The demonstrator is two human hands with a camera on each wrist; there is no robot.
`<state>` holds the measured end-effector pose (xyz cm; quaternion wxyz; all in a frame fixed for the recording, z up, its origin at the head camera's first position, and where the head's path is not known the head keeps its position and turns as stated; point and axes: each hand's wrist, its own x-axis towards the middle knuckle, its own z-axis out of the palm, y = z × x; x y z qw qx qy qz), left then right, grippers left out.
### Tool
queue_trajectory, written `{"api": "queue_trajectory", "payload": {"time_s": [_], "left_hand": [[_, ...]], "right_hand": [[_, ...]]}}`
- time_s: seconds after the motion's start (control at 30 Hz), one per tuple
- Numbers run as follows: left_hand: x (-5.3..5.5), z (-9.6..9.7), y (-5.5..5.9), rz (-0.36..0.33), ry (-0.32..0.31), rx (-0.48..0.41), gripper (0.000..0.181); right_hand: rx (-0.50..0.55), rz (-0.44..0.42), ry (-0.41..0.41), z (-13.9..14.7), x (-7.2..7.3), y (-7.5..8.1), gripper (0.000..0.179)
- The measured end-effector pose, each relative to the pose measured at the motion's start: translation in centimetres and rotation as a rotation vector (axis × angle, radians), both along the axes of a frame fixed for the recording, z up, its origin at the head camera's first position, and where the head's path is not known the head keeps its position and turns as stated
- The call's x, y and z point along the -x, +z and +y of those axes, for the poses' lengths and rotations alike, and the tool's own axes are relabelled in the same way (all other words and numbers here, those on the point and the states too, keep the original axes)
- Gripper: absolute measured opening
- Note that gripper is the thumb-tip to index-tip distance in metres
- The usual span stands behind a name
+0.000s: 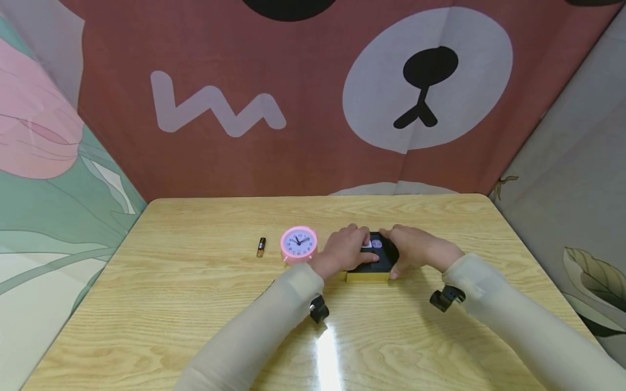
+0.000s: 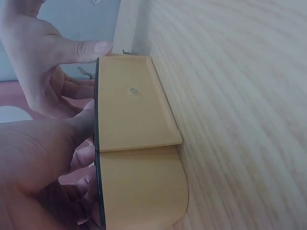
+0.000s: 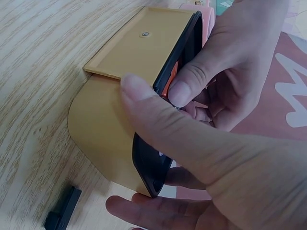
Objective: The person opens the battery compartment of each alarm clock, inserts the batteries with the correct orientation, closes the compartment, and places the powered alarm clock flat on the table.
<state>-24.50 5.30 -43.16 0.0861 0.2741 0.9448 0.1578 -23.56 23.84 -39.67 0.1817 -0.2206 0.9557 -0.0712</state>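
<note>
A yellow case with a black back (image 1: 386,250) lies on the table, black side up, with a round sticker on it. My left hand (image 1: 344,248) comes over its left part; the thumb (image 3: 182,91) presses at an opening where a bit of orange (image 3: 171,82) shows, and the other fingers curl beside it. On the right end, my right hand (image 1: 413,248) grips the case, its thumb lying along the yellow side (image 3: 103,112) and its fingers around the far edge. A small black strip-like piece (image 3: 63,210) lies on the table near the right fingers.
Left of the case stands a pink round alarm clock (image 1: 299,244). A small black and copper battery (image 1: 261,247) lies farther left on the wooden table (image 1: 195,304). Behind the table hangs a red-brown printed cloth (image 1: 293,163).
</note>
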Motion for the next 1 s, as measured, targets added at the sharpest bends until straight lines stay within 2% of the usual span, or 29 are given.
{"api": "queue_trajectory", "payload": {"time_s": [0.73,1.0], "left_hand": [[0.03,-0.12,0.31,-0.046,0.005,-0.029,0.036],[0.02,0.01,0.21,-0.044,0.008,-0.031,0.036]], "right_hand": [[0.011,-0.010,-0.005,0.13,0.16,-0.15,0.100],[0.004,-0.010,-0.012,0.12,0.03,-0.11,0.103]]}}
